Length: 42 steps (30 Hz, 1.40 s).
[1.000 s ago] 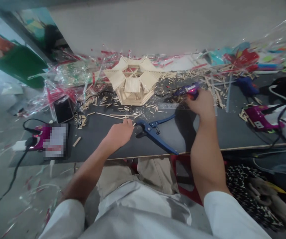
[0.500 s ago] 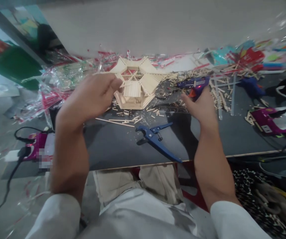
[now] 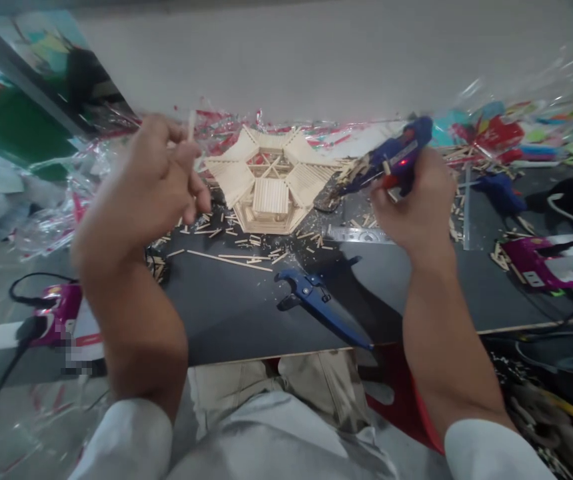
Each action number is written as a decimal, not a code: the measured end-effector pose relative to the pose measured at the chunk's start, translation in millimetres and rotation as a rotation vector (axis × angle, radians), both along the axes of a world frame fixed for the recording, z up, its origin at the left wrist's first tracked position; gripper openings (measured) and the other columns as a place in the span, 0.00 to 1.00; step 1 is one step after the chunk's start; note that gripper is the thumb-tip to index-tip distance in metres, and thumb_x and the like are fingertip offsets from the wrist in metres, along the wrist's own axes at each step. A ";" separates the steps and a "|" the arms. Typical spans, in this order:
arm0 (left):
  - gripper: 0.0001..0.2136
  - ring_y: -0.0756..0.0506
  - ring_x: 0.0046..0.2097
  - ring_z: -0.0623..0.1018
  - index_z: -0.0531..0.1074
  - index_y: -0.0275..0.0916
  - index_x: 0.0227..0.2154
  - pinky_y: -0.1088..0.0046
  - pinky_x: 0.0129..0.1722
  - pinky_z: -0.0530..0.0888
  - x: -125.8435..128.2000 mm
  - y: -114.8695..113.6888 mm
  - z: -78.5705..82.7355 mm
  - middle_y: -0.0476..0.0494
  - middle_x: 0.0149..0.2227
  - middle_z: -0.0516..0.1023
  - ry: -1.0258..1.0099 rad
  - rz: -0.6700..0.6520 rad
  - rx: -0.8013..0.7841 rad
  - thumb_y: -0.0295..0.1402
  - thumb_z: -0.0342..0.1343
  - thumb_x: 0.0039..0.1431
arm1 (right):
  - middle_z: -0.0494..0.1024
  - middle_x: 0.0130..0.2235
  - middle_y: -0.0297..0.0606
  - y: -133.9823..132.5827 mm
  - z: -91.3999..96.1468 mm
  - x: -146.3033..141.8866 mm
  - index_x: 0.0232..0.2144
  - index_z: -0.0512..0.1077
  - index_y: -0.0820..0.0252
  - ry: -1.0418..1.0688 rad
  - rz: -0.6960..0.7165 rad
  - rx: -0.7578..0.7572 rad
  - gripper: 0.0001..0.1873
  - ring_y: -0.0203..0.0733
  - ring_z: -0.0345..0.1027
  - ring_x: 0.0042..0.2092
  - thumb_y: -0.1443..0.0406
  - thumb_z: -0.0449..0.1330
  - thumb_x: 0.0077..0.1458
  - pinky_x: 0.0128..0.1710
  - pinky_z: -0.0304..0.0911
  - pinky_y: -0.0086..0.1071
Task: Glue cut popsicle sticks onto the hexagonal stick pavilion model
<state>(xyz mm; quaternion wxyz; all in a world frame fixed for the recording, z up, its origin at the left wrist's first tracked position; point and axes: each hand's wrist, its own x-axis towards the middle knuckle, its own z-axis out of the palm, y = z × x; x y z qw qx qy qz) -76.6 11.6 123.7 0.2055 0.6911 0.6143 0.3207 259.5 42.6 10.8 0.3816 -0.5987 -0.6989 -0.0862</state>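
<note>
My right hand [image 3: 414, 207] is wrapped round a blue hot glue gun [image 3: 406, 150] with a small red light, its nozzle end pointing left. Raised at the left, my left hand [image 3: 141, 177] pinches a short wooden stick [image 3: 192, 125] that stands upright from the fingertips. Between the hands, on the dark table, sits a model made of wooden sticks [image 3: 271, 197], with flared slatted panels around an open top. A blue ratchet cutter [image 3: 321, 303] lies in front of the model, its jaws apart.
Loose sticks [image 3: 236, 260] and cut bits are scattered around the model. A metal ruler [image 3: 354, 234] lies to its right. Purple power strips [image 3: 536, 263] with cables stand at both sides. A second blue glue gun [image 3: 501, 193] rests at the right, and crumpled plastic wrap [image 3: 51, 213] at the left.
My left hand has drawn left, away from the model, and a stick now shows in its fingers. My right hand has lifted the glue gun off the table area, uncovering the ruler.
</note>
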 end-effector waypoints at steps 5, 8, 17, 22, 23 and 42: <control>0.05 0.44 0.18 0.72 0.58 0.47 0.41 0.65 0.24 0.67 7.4 8.1 -13.2 0.55 0.22 0.77 -0.048 -0.117 -0.016 0.39 0.49 0.72 | 0.75 0.44 0.47 19.5 45.2 -22.1 0.43 0.65 0.55 -0.182 0.142 -0.090 0.16 0.57 0.72 0.47 0.68 0.60 0.51 0.47 0.67 0.49; 0.10 0.42 0.20 0.73 0.59 0.51 0.43 0.61 0.23 0.66 12.1 10.1 -19.7 0.50 0.28 0.82 -0.113 -0.175 0.017 0.49 0.49 0.70 | 0.78 0.44 0.44 30.8 66.4 -33.9 0.39 0.66 0.52 -0.273 0.215 -0.169 0.12 0.54 0.73 0.44 0.68 0.60 0.50 0.44 0.67 0.45; 0.12 0.41 0.25 0.77 0.68 0.52 0.28 0.62 0.23 0.69 6.8 23.9 -25.9 0.52 0.22 0.79 -0.052 -0.167 -0.041 0.48 0.51 0.67 | 0.80 0.46 0.48 38.4 67.0 -37.3 0.38 0.65 0.51 -0.367 0.233 -0.307 0.10 0.57 0.75 0.46 0.67 0.58 0.52 0.45 0.65 0.45; 0.15 0.42 0.19 0.75 0.70 0.48 0.24 0.61 0.23 0.72 6.5 18.2 -17.5 0.47 0.21 0.79 0.069 -0.327 -0.139 0.40 0.50 0.68 | 0.80 0.49 0.50 33.0 68.1 -37.6 0.41 0.66 0.52 -0.336 0.229 -0.311 0.08 0.54 0.74 0.49 0.66 0.56 0.58 0.49 0.64 0.42; 0.13 0.42 0.19 0.75 0.71 0.48 0.26 0.62 0.23 0.72 7.3 17.3 -16.7 0.48 0.21 0.79 0.067 -0.342 -0.137 0.39 0.50 0.68 | 0.80 0.48 0.49 32.2 69.0 -38.6 0.41 0.66 0.52 -0.324 0.234 -0.307 0.08 0.53 0.74 0.49 0.66 0.56 0.58 0.49 0.64 0.41; 0.10 0.39 0.25 0.75 0.70 0.53 0.39 0.60 0.23 0.68 19.1 19.2 -26.4 0.46 0.26 0.78 -0.136 -0.221 -0.021 0.50 0.52 0.66 | 0.80 0.51 0.38 29.8 68.1 -50.7 0.43 0.68 0.45 -0.331 0.213 -0.348 0.11 0.50 0.72 0.53 0.66 0.56 0.57 0.54 0.67 0.42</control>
